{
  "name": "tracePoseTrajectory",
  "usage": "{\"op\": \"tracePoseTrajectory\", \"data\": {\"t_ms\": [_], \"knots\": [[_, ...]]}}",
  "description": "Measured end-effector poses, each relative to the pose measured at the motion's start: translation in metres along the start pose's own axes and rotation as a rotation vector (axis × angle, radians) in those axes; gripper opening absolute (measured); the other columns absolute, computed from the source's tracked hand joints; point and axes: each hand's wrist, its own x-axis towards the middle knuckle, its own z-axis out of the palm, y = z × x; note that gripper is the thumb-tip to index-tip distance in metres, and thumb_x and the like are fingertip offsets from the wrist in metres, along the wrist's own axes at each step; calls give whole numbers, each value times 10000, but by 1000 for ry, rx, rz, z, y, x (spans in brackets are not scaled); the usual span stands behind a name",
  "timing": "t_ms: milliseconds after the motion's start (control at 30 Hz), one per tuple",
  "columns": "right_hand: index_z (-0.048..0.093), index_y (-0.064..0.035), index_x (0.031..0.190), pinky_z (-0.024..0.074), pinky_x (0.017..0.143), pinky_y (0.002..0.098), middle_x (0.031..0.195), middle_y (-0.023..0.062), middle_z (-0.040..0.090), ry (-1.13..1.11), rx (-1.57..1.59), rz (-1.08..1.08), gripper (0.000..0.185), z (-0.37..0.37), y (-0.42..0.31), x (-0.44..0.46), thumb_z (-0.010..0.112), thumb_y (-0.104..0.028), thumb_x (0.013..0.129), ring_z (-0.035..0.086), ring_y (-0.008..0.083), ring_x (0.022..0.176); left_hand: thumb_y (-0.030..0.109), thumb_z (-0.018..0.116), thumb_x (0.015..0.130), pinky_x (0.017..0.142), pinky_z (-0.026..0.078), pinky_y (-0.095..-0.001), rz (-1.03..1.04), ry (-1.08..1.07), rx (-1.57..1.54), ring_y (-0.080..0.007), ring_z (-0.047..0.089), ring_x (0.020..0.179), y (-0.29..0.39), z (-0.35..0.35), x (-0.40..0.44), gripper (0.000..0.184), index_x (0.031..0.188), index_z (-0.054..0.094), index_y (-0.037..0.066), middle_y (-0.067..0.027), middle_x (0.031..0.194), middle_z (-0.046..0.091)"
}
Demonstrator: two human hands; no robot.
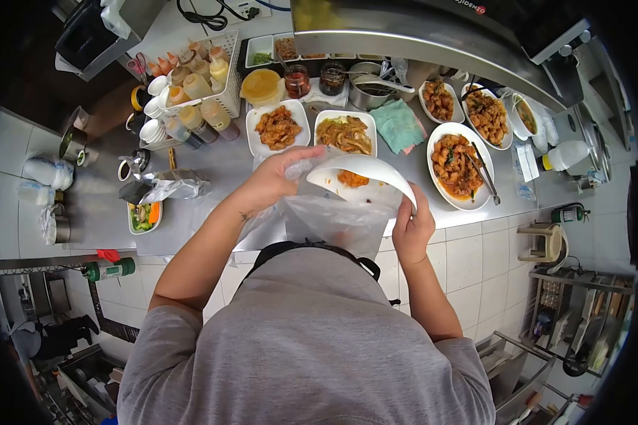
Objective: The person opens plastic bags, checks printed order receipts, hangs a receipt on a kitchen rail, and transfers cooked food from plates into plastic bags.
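Observation:
My right hand (412, 228) grips the right end of a white dish (386, 170), which is tilted over a clear plastic bag (333, 219). Some orange-coloured food (353, 178) lies in the dish. At the dish's left side my left hand (282, 176) has its fingers closed on the bag's upper edge. Just beyond my hands stand a square plate of glazed meat (278, 128) and a square plate of brown noodle-like food (344, 135). An oval plate of sauced meat (461, 167) with tongs (485, 173) is to the right.
Sauce bottles (197, 85) fill a white basket (228, 95) at the back left. A teal cloth (397, 124) lies behind the dish. More plates of food (486, 117) stand at the back right. A vegetable bowl (144, 218) sits at the counter's left. A metal hood (404, 42) overhangs the back.

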Motion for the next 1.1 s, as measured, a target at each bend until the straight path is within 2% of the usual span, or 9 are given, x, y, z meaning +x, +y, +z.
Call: {"op": "tracePoseTrajectory", "data": {"t_ms": [300,400,467,600,700,867,933,1000,1100], "knots": [[556,27,1124,511,689,333,933,175,659,103,-10,-104,244,10,-9,5,512,3,884,657,261,779,-134,452,610,1040,301,-261,-23,26,-171,-150,419,1262,-3,-3,-4,757,1348,454,34,-75,1385,452],[534,29,1093,502,558,314,816,147,641,116,-10,-78,219,9,-20,10,507,-4,879,620,237,607,-129,460,607,1028,317,-260,8,30,-213,-154,425,1259,1,0,-9,760,1350,448,29,-81,1388,450],[528,42,1030,450,454,255,738,96,610,66,487,571,162,6,-30,15,489,-70,919,541,141,488,-136,464,645,1014,332,-246,-46,33,-151,-153,412,1269,1,-4,-12,733,1356,444,40,-76,1397,438],[522,45,996,381,390,219,668,59,574,65,643,668,174,5,-23,10,488,-114,934,457,82,424,-117,479,658,991,359,-247,6,1,-159,-140,445,1228,4,5,-18,714,1355,442,33,-76,1364,465],[536,32,1048,461,479,290,711,118,622,-13,376,522,181,2,-16,0,482,-92,929,571,155,515,-115,461,646,682,444,-187,-140,125,-195,-62,569,791,-1,17,-24,708,1344,431,-3,-95,1247,545],[548,10,1092,506,597,338,795,173,655,-161,-38,135,199,-7,-16,-4,501,-75,919,660,234,664,-138,457,615,503,397,-169,-211,175,-566,-27,455,581,-16,7,-15,739,1347,393,-50,-89,1262,543],[552,9,1089,503,597,324,816,170,650,68,10,-43,197,-8,-14,-4,517,-79,916,655,229,663,-129,463,617,475,375,-156,-166,73,-640,-15,433,562,-15,4,-14,745,1354,390,-41,-83,1272,537],[537,24,1071,505,604,315,842,162,644,105,66,142,183,-8,-20,-5,502,-77,922,643,220,651,-129,467,618,456,349,-154,-185,73,-597,-2,411,554,-5,9,-20,759,1366,381,-32,-83,1280,532],[454,34,1049,516,545,279,816,136,606,412,874,628,172,-1,-24,4,473,-81,923,587,195,545,-125,458,612,442,316,-155,-247,30,-427,-7,408,559,0,12,-28,770,1371,384,-20,-85,1308,516]]}}
